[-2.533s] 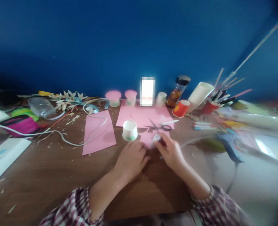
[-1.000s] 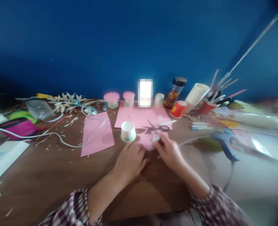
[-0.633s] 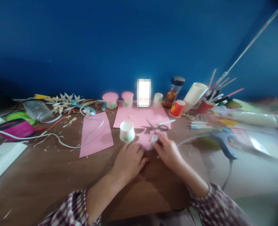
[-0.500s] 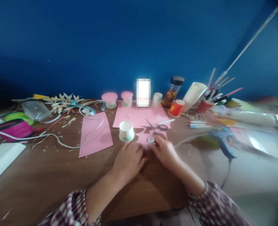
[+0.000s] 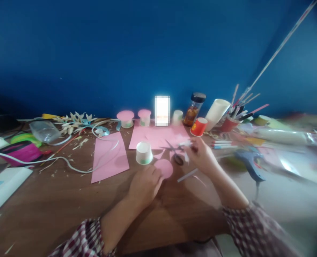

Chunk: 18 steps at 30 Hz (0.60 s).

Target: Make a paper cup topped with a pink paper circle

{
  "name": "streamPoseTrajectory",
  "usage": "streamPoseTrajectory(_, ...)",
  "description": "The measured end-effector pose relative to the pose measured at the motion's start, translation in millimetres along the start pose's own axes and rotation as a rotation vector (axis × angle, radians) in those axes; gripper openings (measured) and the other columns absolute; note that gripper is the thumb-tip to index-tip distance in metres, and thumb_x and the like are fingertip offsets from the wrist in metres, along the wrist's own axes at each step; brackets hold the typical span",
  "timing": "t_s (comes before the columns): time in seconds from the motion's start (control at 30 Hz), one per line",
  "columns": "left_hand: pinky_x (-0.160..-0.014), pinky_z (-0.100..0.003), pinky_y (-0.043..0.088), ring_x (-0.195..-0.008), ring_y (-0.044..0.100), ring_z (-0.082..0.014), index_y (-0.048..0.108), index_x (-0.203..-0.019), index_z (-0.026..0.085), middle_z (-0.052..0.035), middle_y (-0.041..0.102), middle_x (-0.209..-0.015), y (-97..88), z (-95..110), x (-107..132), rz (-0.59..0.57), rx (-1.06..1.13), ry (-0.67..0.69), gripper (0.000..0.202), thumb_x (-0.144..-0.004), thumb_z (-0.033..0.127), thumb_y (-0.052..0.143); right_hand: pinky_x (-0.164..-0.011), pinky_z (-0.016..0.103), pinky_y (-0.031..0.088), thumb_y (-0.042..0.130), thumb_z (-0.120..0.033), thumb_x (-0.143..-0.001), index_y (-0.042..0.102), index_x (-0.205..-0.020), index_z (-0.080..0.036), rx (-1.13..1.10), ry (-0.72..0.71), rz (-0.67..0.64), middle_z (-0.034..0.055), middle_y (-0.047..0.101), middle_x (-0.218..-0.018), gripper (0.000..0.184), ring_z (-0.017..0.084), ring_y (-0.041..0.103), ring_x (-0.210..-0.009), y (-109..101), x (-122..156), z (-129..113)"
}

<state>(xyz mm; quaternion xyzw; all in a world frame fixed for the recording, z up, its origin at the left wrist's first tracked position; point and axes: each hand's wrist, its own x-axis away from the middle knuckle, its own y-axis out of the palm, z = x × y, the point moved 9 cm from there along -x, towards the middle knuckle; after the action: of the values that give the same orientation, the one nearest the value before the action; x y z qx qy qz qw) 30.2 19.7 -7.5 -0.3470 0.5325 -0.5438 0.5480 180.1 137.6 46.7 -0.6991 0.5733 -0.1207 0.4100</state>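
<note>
My left hand [image 5: 146, 182] is closed at the near edge of a round pink paper disc [image 5: 164, 169], thumb and fingers pinching it just above the table. Further right, my right hand [image 5: 202, 153] is raised with its fingers bent together, slightly blurred. At its fingertips shows a whitish blurred thing [image 5: 184, 141] whose kind I cannot make out. Dark-handled scissors [image 5: 178, 159] lie to the left of that hand, over pink scraps. A white paper cup [image 5: 144, 152] stands just beyond my left hand. Below the scissors lies a pale narrow strip [image 5: 187, 175].
Pink sheets [image 5: 110, 157] lie on the brown table. At the back stand pink-topped cups [image 5: 125, 119], a bright pixelated rectangle [image 5: 162, 110], a dark-lidded jar [image 5: 194, 109] and a red cup [image 5: 198, 127]. A blue glue gun [image 5: 251, 164] is at right, a white power strip [image 5: 6, 189] at left.
My right hand has moved away from my left, up and right. The pink disc now shows at my left fingers. The small whitish round thing between the hands is gone from there.
</note>
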Motion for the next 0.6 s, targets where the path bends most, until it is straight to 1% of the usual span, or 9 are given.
streamPoseTrajectory(0.07,-0.072,-0.036,0.046,-0.086,0.058,-0.0246,0.061,-0.091,0.019,-0.0078,0.064,-0.089,-3.3,-3,1,0.017,-0.051,-0.039,0.023,-0.095,0.023,0.039,-0.069,0.029,0.049,0.052,-0.028,-0.09,0.059,-0.108,-0.017,0.394,-0.032,-0.144,0.0077,0.072,-0.088,0.022,0.021,0.068,-0.078,6,-17,1)
streamPoseTrajectory(0.13,-0.069,-0.036,0.045,-0.086,0.059,-0.0255,0.06,-0.091,0.02,-0.0082,0.064,-0.089,-8.1,-8,3,0.029,-0.112,-0.104,0.019,-0.094,0.025,0.042,-0.07,0.031,0.047,0.052,-0.024,-0.089,0.065,-0.102,-0.017,0.51,-0.047,-0.207,0.0113,0.072,-0.093,0.019,0.025,0.068,-0.083,11,-31,2)
streamPoseTrajectory(0.2,-0.066,-0.035,0.045,-0.086,0.06,-0.0265,0.06,-0.091,0.019,-0.0091,0.065,-0.09,-11.9,-14,4,0.022,-0.152,-0.186,0.017,-0.092,0.03,0.046,-0.068,0.032,0.047,0.054,-0.022,-0.088,0.068,-0.098,-0.018,0.569,-0.055,-0.252,0.0128,0.072,-0.093,0.018,0.026,0.068,-0.083,21,-41,3)
streamPoseTrajectory(0.27,-0.063,-0.034,0.045,-0.085,0.062,-0.0274,0.059,-0.091,0.019,-0.0098,0.066,-0.09,-13.1,-21,6,-0.002,-0.154,-0.26,0.02,-0.091,0.036,0.049,-0.068,0.033,0.047,0.054,-0.019,-0.088,0.068,-0.101,-0.019,0.62,-0.066,-0.273,0.0135,0.072,-0.095,0.019,0.027,0.068,-0.084,32,-47,2)
streamPoseTrajectory(0.33,-0.062,-0.034,0.045,-0.086,0.064,-0.0277,0.059,-0.093,0.019,-0.0096,0.067,-0.091,-12.2,-25,7,-0.021,-0.116,-0.29,0.02,-0.091,0.037,0.049,-0.069,0.034,0.047,0.051,-0.015,-0.09,0.068,-0.105,-0.018,0.662,-0.083,-0.276,0.0146,0.072,-0.093,0.022,0.028,0.068,-0.086,42,-51,0)
streamPoseTrajectory(0.4,-0.062,-0.034,0.045,-0.086,0.065,-0.0274,0.059,-0.095,0.02,-0.0088,0.067,-0.093,-10.7,-26,7,-0.029,-0.067,-0.297,0.018,-0.091,0.034,0.048,-0.069,0.035,0.047,0.049,-0.012,-0.09,0.068,-0.102,-0.016,0.692,-0.108,-0.276,0.0157,0.072,-0.09,0.023,0.029,0.067,-0.086,49,-53,-3)
streamPoseTrajectory(0.5,-0.06,-0.031,0.044,-0.083,0.066,-0.025,0.058,-0.094,0.021,-0.0071,0.068,-0.093,-7.0,-30,8,-0.047,-0.006,-0.316,0.015,-0.091,0.033,0.049,-0.073,0.035,0.047,0.054,-0.011,-0.088,0.069,-0.093,-0.016,0.713,-0.161,-0.282,0.0142,0.071,-0.088,0.017,0.029,0.065,-0.089,54,-54,-9)
streamPoseTrajectory(0.53,-0.06,-0.031,0.043,-0.081,0.066,-0.024,0.058,-0.094,0.021,-0.0065,0.068,-0.092,-6.1,-31,8,-0.05,0.009,-0.326,0.015,-0.091,0.033,0.049,-0.075,0.036,0.047,0.056,-0.013,-0.088,0.069,-0.093,-0.017,0.713,-0.18,-0.279,0.0135,0.071,-0.091,0.015,0.028,0.064,-0.091,54,-53,-11)
streamPoseTrajectory(0.6,-0.06,-0.029,0.043,-0.08,0.066,-0.0223,0.058,-0.095,0.022,-0.006,0.068,-0.092,-5.4,-32,8,-0.044,0.031,-0.336,0.015,-0.091,0.034,0.049,-0.082,0.037,0.046,0.057,-0.018,-0.089,0.069,-0.1,-0.019,0.708,-0.216,-0.254,0.013,0.069,-0.103,0.016,0.029,0.06,-0.1,52,-46,-18)
